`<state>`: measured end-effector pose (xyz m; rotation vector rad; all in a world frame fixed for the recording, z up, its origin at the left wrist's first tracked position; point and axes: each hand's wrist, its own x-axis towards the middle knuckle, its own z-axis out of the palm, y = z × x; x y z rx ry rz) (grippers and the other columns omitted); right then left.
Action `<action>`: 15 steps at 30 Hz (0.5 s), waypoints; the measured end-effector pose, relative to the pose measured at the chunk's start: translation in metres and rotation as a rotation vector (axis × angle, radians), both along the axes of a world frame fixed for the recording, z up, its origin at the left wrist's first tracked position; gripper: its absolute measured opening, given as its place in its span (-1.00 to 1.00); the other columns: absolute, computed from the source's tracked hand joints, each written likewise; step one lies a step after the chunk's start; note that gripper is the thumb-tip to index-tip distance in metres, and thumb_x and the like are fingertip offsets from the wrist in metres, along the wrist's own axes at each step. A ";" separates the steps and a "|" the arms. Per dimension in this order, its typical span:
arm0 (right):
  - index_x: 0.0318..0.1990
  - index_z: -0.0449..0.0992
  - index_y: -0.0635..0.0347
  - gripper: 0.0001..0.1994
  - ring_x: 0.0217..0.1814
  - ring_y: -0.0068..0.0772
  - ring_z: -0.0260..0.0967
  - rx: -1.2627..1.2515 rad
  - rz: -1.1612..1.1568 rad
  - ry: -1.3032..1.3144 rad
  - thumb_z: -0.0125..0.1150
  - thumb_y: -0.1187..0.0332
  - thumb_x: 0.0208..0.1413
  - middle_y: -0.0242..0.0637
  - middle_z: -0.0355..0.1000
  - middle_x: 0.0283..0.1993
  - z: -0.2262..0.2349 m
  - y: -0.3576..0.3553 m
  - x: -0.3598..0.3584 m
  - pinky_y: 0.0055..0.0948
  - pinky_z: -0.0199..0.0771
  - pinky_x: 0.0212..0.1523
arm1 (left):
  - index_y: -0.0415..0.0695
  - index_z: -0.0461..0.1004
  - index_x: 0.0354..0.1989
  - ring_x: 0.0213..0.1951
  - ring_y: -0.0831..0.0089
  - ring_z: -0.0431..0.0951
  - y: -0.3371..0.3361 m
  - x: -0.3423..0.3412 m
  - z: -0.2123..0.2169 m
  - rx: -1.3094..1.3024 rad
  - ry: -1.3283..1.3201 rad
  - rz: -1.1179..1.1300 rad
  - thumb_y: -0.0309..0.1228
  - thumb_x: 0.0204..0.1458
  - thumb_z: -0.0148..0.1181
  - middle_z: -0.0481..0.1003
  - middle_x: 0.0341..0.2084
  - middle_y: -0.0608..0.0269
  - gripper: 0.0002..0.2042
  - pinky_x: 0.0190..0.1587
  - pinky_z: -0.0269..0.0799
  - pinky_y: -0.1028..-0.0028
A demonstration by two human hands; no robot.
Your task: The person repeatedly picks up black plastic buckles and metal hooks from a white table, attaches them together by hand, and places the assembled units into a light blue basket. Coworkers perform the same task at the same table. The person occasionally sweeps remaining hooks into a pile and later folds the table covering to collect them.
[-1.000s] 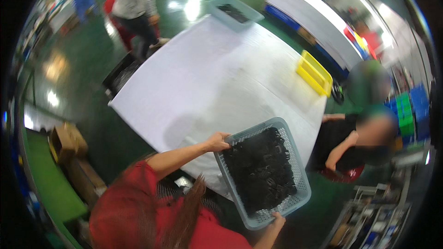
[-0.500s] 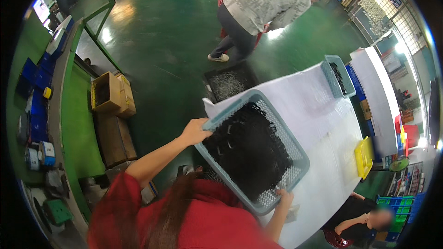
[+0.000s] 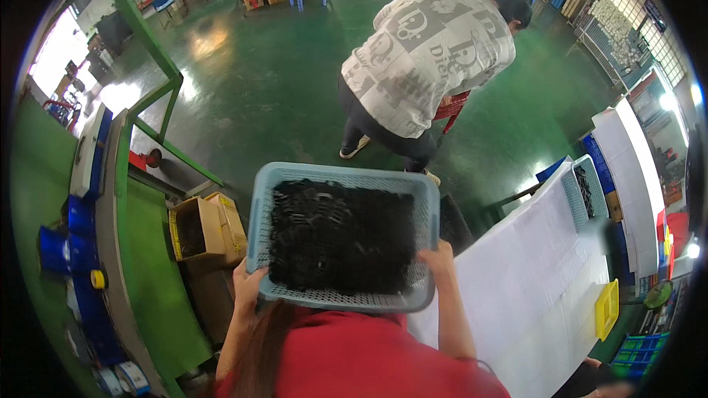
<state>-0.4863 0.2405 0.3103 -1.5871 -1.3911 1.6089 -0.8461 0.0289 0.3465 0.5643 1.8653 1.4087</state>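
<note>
A grey-blue perforated plastic basket [image 3: 346, 171] is held up in front of my body, off the table. Many small black parts [image 3: 343, 239] fill it; their exact kind is too blurred to make out. My left hand [image 3: 249, 284] grips the basket's left side near the lower corner, and my right hand [image 3: 436, 259] has hold of the right side. Both sets of fingers are wrapped over the rim, so part of them is hidden.
To the right is a table with a white cover [image 3: 509, 287], bearing another blue basket [image 3: 585, 188] and a yellow tray [image 3: 607, 309]. A person [image 3: 431, 59] bends over ahead, by a red chair [image 3: 453, 109]. Cardboard boxes [image 3: 203, 228] and a green-framed bench [image 3: 158, 280] stand left.
The basket has come off the white table and moved left, turning level before me. My right hand has shifted up its side. The person ahead now stands closer.
</note>
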 end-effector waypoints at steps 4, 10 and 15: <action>-0.41 0.47 0.38 -0.73 -0.49 -0.45 0.34 0.081 0.122 0.021 0.13 0.40 -0.35 -0.24 0.41 -0.55 0.028 0.081 -0.101 -0.40 0.34 -0.39 | -0.33 0.43 -0.14 -0.31 0.49 0.48 0.029 -0.059 0.016 0.027 -0.001 0.162 -0.61 -0.18 0.10 0.51 -0.33 0.27 -0.67 -0.19 0.35 0.52; -0.47 0.43 0.38 -0.76 -0.49 -0.24 0.40 0.140 0.170 -0.001 0.16 0.37 -0.32 -0.07 0.38 -0.58 0.015 0.189 -0.249 -0.30 0.36 -0.37 | -0.33 0.43 -0.17 -0.34 0.49 0.46 0.111 -0.191 -0.010 0.047 -0.034 0.223 -0.61 -0.17 0.10 0.49 -0.34 0.27 -0.69 -0.20 0.31 0.53; -0.47 0.44 0.37 -0.78 -0.52 -0.25 0.40 0.177 0.094 0.015 0.15 0.38 -0.31 -0.09 0.38 -0.62 0.005 0.227 -0.319 -0.30 0.35 -0.38 | -0.32 0.43 -0.19 -0.38 0.52 0.45 0.172 -0.272 -0.008 0.015 -0.012 0.205 -0.62 -0.18 0.09 0.49 -0.36 0.28 -0.70 -0.25 0.34 0.51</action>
